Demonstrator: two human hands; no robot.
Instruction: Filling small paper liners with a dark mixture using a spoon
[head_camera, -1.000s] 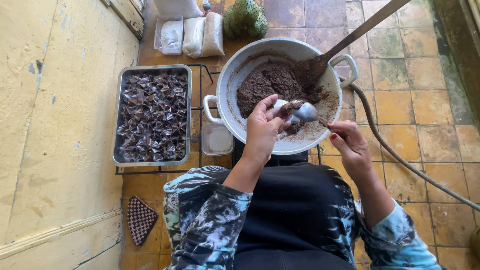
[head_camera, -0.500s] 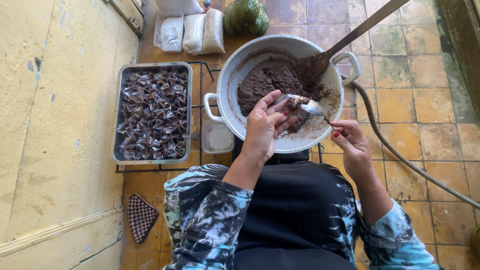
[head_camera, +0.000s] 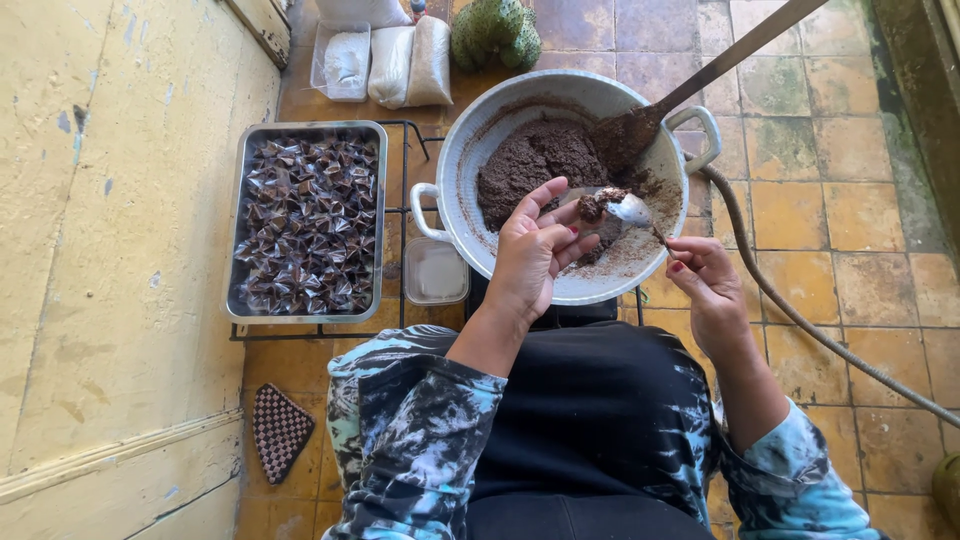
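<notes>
While the left hand (head_camera: 535, 245) hovers cupped over the near side of the big white pot (head_camera: 470, 150), its fingers (head_camera: 545, 195) half curled around what looks like a small clear wrapper, the right hand (head_camera: 705, 290) pinches the handle of a metal spoon (head_camera: 630, 210) at the pot's near-right rim, the bowl carrying a dab of brown paste (head_camera: 535, 160) toward the left palm. Progress, as a judgement: the metal tray (head_camera: 378, 220) left of the pot is filled edge to edge with folded, wrapped pieces (head_camera: 305, 225) — much done — yet a good mound of paste remains in the pot, so plenty is left. A long wooden paddle (head_camera: 700, 75) leans in the pot's far side, its top cut off by the frame. Hard to make out: whether the left hand truly holds a wrapper — the fingers hide it; the contents of the small tub (head_camera: 435, 272) below the pot's left handle; the white bags (head_camera: 410, 62) beyond the pot.
</notes>
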